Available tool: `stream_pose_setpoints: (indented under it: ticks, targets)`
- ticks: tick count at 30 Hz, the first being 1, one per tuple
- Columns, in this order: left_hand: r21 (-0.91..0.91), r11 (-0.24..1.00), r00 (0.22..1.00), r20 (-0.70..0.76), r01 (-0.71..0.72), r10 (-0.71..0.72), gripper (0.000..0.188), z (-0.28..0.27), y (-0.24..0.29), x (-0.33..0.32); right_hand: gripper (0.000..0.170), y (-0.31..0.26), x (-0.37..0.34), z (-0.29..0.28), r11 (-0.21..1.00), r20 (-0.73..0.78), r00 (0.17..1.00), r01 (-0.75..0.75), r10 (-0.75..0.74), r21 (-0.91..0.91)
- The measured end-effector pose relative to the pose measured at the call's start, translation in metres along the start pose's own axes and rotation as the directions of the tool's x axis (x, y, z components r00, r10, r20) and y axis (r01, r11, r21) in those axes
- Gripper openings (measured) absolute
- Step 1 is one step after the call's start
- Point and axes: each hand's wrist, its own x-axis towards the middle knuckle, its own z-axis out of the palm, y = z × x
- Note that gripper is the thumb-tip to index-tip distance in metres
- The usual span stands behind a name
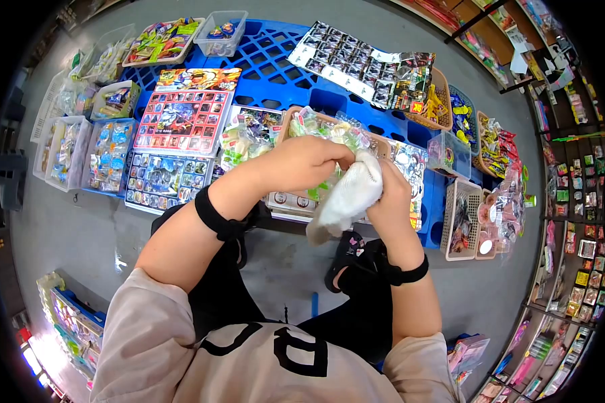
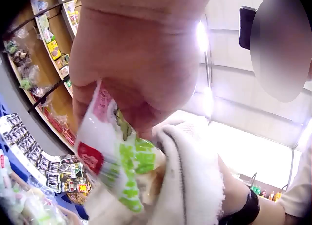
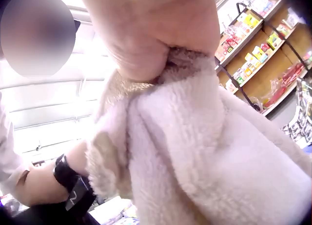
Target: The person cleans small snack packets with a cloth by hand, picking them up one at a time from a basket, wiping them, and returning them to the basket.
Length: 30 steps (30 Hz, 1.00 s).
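Observation:
My left hand (image 1: 302, 161) pinches a clear plastic packet (image 2: 119, 156) with green print and a red label, best seen in the left wrist view. My right hand (image 1: 391, 201) grips a fluffy white cloth (image 1: 356, 191), bunched under the fingers and hanging down toward my lap in the head view. The cloth lies right against the packet and covers part of it. Both hands are close together in front of a tan basket (image 1: 381, 146) that holds similar green-and-white packets (image 1: 307, 125).
A blue plastic pallet (image 1: 262, 57) bears printed card sheets (image 1: 181, 117), clear bins (image 1: 67, 151) and snack baskets. Beyond it on the right stand a white basket (image 1: 458, 218) and stocked shelves (image 1: 578, 235). My feet are on the grey floor close to the pallet.

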Motion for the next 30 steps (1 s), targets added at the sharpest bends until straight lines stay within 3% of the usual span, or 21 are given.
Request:
stream_pose_setpoints:
  ticks: [1, 3, 4, 6, 7, 9, 10, 12, 17, 19, 25, 27, 30]
  targets:
    - [0.0, 1.0, 1.0, -0.001, 0.001, -0.001, 0.02, 0.0, 0.004, 0.001, 0.023, -0.002, 0.0, 0.0, 1.0, 0.001, 1.0, 0.0, 0.0, 0.001]
    - [0.207, 0.973, 0.993, 0.039, 0.098, -0.109, 0.02, 0.0, 0.016, 0.003, 0.026, -0.004, -0.002, -0.002, 0.999, 0.004, 0.999, -0.037, 0.037, 0.006]
    - [0.205, 0.974, 0.993, 0.041, 0.097, -0.107, 0.02, 0.004, 0.017, 0.003, 0.026, -0.001, -0.003, -0.003, 0.999, 0.004, 0.999, -0.039, 0.039, 0.004]
    - [0.429, 0.903, 0.998, 0.06, 0.002, -0.031, 0.02, 0.012, 0.015, 0.005, 0.022, 0.008, -0.007, -0.003, 0.994, -0.007, 0.999, -0.037, 0.036, -0.099]
    - [0.426, 0.905, 0.998, 0.061, 0.001, -0.029, 0.02, 0.018, 0.012, 0.006, 0.022, 0.01, -0.008, -0.004, 0.994, -0.007, 0.999, -0.039, 0.038, -0.101]
    - [0.264, 0.965, 0.991, -0.13, 0.015, 0.02, 0.018, 0.03, 0.005, 0.009, 0.017, 0.014, -0.01, -0.006, 0.982, -0.046, 0.999, -0.023, 0.015, -0.188]
    - [0.264, 0.964, 0.991, -0.129, 0.013, 0.022, 0.018, 0.032, 0.004, 0.012, 0.017, 0.015, -0.011, -0.008, 0.982, -0.047, 0.999, -0.024, 0.015, -0.19]
    - [-0.087, 0.994, 0.992, -0.093, 0.074, -0.082, 0.018, 0.035, 0.003, 0.017, 0.018, 0.017, -0.013, -0.012, 0.982, -0.125, 0.984, -0.145, 0.13, -0.121]
    - [-0.226, 0.971, 0.996, -0.007, 0.08, -0.084, 0.018, 0.037, 0.0, 0.023, 0.016, 0.012, -0.018, -0.018, 0.987, -0.085, 0.993, -0.091, 0.079, -0.136]
    - [-0.228, 0.97, 0.997, 0.016, 0.081, -0.079, 0.018, 0.036, -0.002, 0.025, 0.016, 0.011, -0.019, -0.019, 0.986, -0.017, 0.986, -0.164, 0.163, -0.034]
    - [0.014, 0.997, 0.996, -0.059, 0.073, -0.072, 0.011, 0.042, 0.001, 0.024, 0.025, 0.011, -0.024, -0.026, 0.934, 0.052, 0.948, -0.319, 0.314, 0.159]
    - [0.174, 0.983, 0.979, -0.181, -0.058, 0.09, 0.01, 0.05, 0.003, 0.024, 0.027, 0.011, -0.025, -0.027, 0.924, 0.055, 0.939, -0.345, 0.341, 0.167]
    - [0.255, 0.965, 0.966, -0.231, -0.053, 0.114, 0.009, 0.049, 0.005, 0.021, 0.03, 0.014, -0.026, -0.032, 0.909, 0.118, 0.924, -0.379, 0.363, 0.173]
